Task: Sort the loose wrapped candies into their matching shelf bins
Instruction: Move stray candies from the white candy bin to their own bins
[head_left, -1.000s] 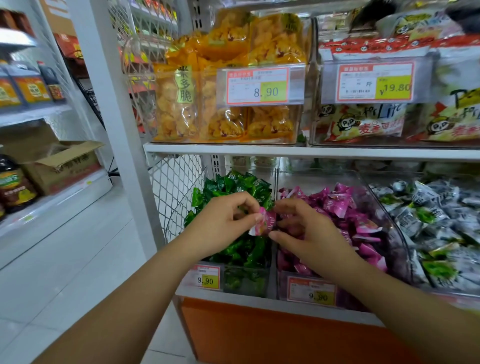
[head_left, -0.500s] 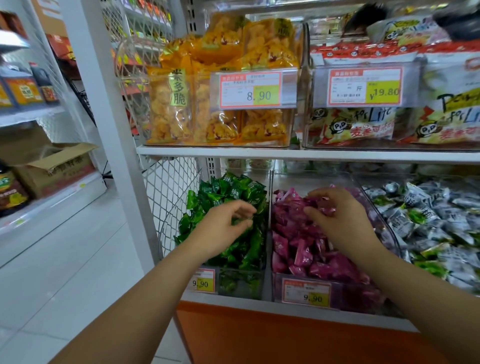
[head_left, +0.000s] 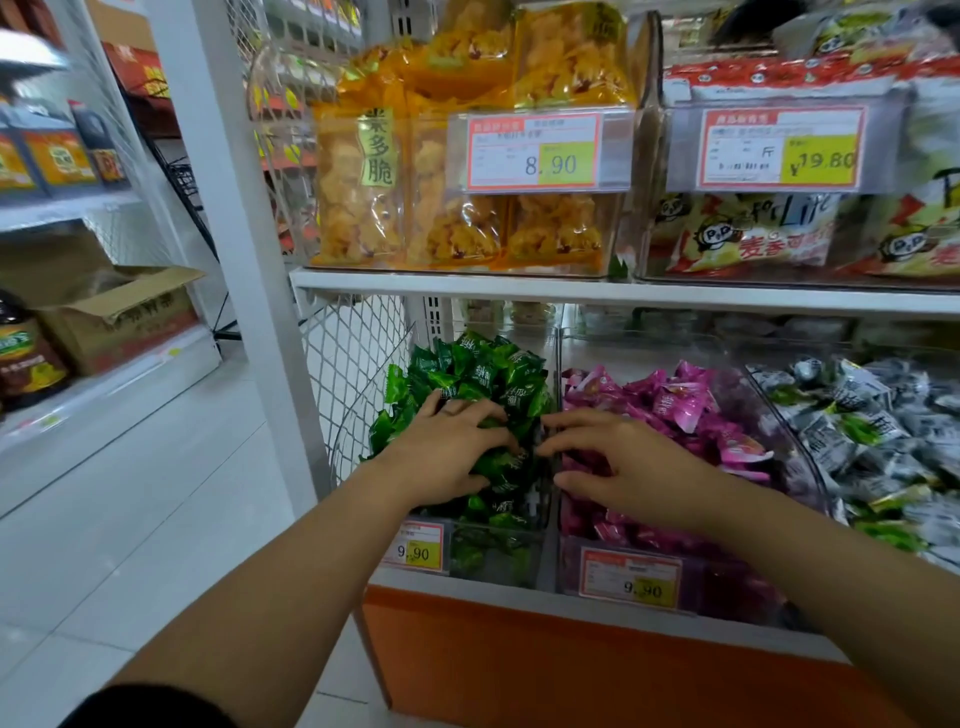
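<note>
Three clear bins stand side by side on the lower shelf. The left bin is heaped with green wrapped candies. The middle bin holds pink wrapped candies. The right one holds grey-and-green candies. My left hand rests on the green heap, fingers spread and slightly bent over the wrappers. My right hand lies on the pink candies near the divider between the two bins, fingers spread. Neither hand plainly holds a candy.
Above, a white shelf carries yellow snack bags and panda-print packets behind price tags. A white upright post and wire mesh side stand left of the bins. An orange base panel runs below. A cardboard box sits far left.
A second ago both hands pinched a pink candy between them. My right hand carried it to the pink bin, then came back toward the divider. My left hand dropped onto the green heap.
</note>
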